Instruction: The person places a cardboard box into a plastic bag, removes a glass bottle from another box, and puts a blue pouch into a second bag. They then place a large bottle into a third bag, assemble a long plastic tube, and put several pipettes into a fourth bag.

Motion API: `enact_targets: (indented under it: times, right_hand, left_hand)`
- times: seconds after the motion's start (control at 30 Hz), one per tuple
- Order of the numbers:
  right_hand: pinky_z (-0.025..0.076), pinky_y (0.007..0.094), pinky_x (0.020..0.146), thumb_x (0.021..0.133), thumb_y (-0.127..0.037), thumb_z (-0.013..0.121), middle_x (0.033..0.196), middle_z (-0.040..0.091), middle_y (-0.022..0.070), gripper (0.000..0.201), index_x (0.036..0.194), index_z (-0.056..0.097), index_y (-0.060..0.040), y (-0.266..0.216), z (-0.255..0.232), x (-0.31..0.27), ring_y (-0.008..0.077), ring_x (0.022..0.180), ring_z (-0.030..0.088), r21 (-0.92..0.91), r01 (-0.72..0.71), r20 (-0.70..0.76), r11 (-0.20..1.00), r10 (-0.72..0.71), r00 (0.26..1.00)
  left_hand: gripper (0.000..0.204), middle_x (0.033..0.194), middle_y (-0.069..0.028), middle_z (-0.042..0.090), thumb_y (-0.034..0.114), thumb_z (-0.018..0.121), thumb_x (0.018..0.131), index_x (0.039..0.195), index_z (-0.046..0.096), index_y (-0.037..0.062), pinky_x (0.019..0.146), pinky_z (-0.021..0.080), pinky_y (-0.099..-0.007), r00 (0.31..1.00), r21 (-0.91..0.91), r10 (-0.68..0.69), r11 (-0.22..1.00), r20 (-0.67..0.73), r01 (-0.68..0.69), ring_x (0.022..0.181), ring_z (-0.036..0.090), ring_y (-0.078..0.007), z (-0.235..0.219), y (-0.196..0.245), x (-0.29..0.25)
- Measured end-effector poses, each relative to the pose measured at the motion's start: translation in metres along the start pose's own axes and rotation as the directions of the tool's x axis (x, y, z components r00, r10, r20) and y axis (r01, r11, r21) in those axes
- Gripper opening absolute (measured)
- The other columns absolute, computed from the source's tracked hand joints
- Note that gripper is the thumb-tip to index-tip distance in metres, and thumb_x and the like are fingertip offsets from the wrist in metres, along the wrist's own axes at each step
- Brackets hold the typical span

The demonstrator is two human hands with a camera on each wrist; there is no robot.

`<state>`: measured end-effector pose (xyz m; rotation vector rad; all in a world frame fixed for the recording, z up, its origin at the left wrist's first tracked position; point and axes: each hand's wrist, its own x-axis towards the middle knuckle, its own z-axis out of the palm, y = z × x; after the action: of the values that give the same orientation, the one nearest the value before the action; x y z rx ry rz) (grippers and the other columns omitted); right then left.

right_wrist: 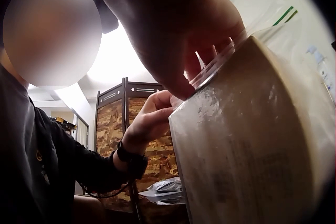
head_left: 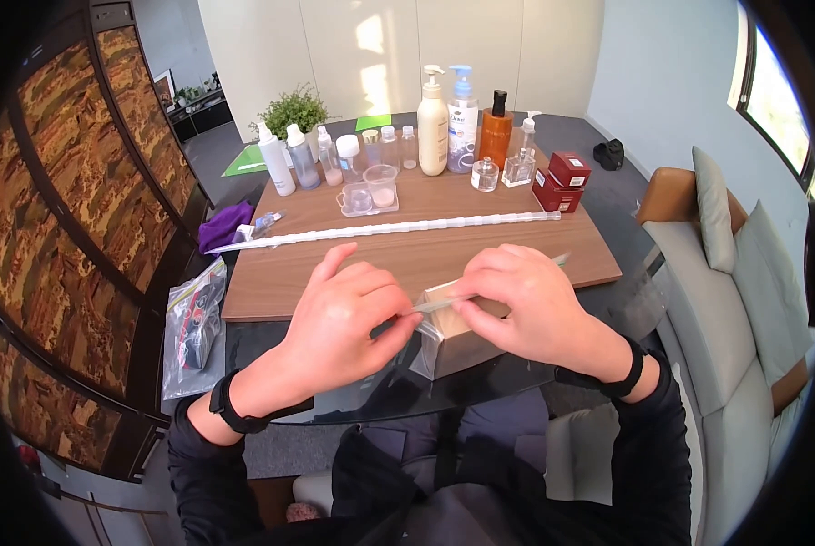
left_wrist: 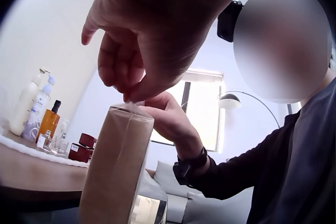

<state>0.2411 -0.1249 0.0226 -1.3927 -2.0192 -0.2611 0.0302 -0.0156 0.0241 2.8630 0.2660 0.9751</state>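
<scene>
A light brown box [head_left: 466, 320] sits inside a clear plastic zip bag [head_left: 433, 332] at the front of the table. Loose film of the bag gathers over the box top, and green seal lines show on it in the right wrist view. With thumb and fingertips, my left hand [head_left: 348, 318] pinches the bag's edge at the box's left end. Close beside it, my right hand [head_left: 527, 296] pinches the same film above the box top. Faint print shows through the bag on the box side [right_wrist: 247, 150].
Behind the hands, a white strip [head_left: 407, 227] crosses the wooden board [head_left: 334, 273]. Pump bottles [head_left: 433, 127], small bottles [head_left: 275, 159], clear cups [head_left: 371, 193] and dark red boxes [head_left: 560, 182] stand farther back. Another zip bag [head_left: 193, 318] lies at the left, near a purple cloth [head_left: 228, 226].
</scene>
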Motion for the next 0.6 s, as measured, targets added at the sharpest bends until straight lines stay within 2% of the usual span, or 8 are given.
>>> enact_targets:
  times: [0.13, 0.23, 0.33, 0.43, 0.6]
  right_hand:
    - [0.048, 0.0377, 0.071, 0.080, -0.018, 0.069, 0.084, 0.062, 0.0000, 0.007, 0.084, 0.070, -0.0120, -0.004, 0.003, 0.000, 0.0230, 0.080, 0.060, 0.045, -0.004, 0.027, 0.999, 0.003, 1.000]
    - [0.048, 0.0371, 0.072, 0.080, -0.019, 0.070, 0.084, 0.062, -0.0003, 0.008, 0.085, 0.070, -0.0131, -0.005, 0.006, -0.002, 0.0223, 0.081, 0.060, 0.023, -0.004, 0.026, 1.000, 0.004, 1.000]
    - [0.048, 0.0366, 0.074, 0.081, -0.020, 0.070, 0.085, 0.062, -0.0002, 0.008, 0.085, 0.071, -0.0131, -0.004, 0.005, -0.002, 0.0221, 0.082, 0.060, 0.009, 0.013, 0.026, 1.000, -0.013, 1.000]
    - [0.047, 0.0367, 0.076, 0.081, -0.020, 0.070, 0.086, 0.063, 0.0003, 0.009, 0.086, 0.070, -0.0126, 0.003, -0.005, -0.006, 0.0224, 0.084, 0.061, 0.000, 0.012, 0.042, 1.000, -0.012, 0.999]
    - [0.047, 0.0376, 0.077, 0.081, -0.019, 0.070, 0.086, 0.063, 0.0017, 0.009, 0.085, 0.070, -0.0110, 0.018, -0.020, -0.016, 0.0231, 0.085, 0.061, -0.023, -0.023, 0.046, 0.999, 0.024, 0.999]
  left_hand:
    - [0.013, 0.077, 0.0001, 0.062, 0.014, 0.076, 0.074, 0.075, 0.064, 0.0118, 0.105, 0.033, -0.0466, 0.998, -0.020, -0.019, 1.000, 0.063, 0.020, 0.078, 0.061, -0.0201, -0.003, 0.005, 0.005]
    - [0.013, 0.078, 0.0003, 0.062, 0.014, 0.076, 0.074, 0.076, 0.064, 0.0119, 0.106, 0.032, -0.0467, 1.000, 0.015, -0.023, 1.000, 0.008, 0.023, 0.080, 0.061, -0.0203, 0.000, 0.014, 0.011]
    - [0.013, 0.078, 0.0003, 0.062, 0.013, 0.076, 0.074, 0.076, 0.063, 0.0119, 0.105, 0.032, -0.0464, 0.999, 0.031, 0.006, 0.999, 0.041, -0.008, 0.082, 0.061, -0.0208, 0.004, 0.012, 0.012]
    - [0.013, 0.078, 0.0000, 0.061, 0.014, 0.076, 0.075, 0.076, 0.063, 0.0123, 0.105, 0.032, -0.0463, 0.998, 0.076, 0.054, 0.996, 0.018, -0.056, 0.082, 0.061, -0.0209, 0.006, 0.010, 0.011]
    - [0.013, 0.077, 0.0002, 0.061, 0.015, 0.076, 0.075, 0.078, 0.064, 0.0126, 0.105, 0.032, -0.0461, 0.999, -0.002, 0.000, 1.000, 0.041, 0.000, 0.081, 0.061, -0.0198, 0.002, 0.006, 0.008]
